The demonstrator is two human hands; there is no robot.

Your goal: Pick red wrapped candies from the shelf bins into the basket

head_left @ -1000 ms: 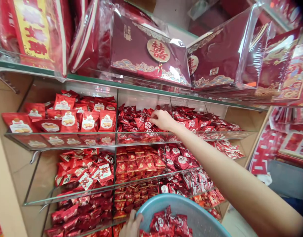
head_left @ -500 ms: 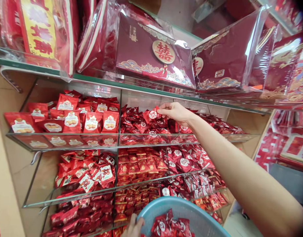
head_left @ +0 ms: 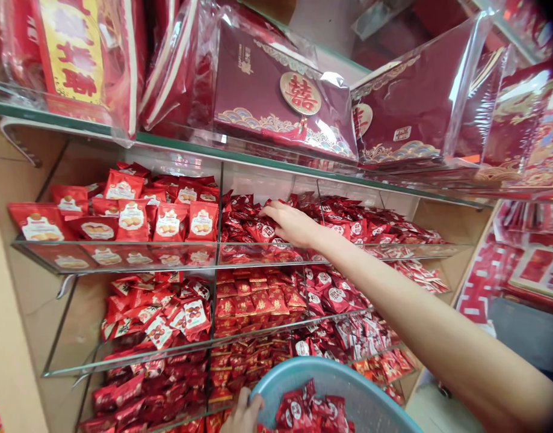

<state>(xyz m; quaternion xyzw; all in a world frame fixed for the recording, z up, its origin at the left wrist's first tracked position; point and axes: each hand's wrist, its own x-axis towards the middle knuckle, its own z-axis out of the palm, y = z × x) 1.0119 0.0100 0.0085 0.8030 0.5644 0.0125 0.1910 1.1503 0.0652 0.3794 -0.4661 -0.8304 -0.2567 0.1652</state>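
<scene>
My right hand reaches into the upper middle compartment and rests on a pile of small dark-red packets with round white labels. Its fingers are bent together and downward among the packets; what lies between the fingertips is hidden. At the bottom of the view, my left hand is closed over the rim of a blue-grey plastic basin. Inside the basin lie several red packets with white labels, like those under my right hand.
Bright-red packets with cookie pictures fill the left compartment. A clear front lip edges this shelf. Lower shelves hold more red packets. Overhead, a glass shelf carries wrapped maroon boxes. A wooden side panel stands left.
My right hand has moved left and slightly down onto the pile. The packet it pinched half a second ago is no longer visible in its fingers. My left hand and the basin have barely moved.
</scene>
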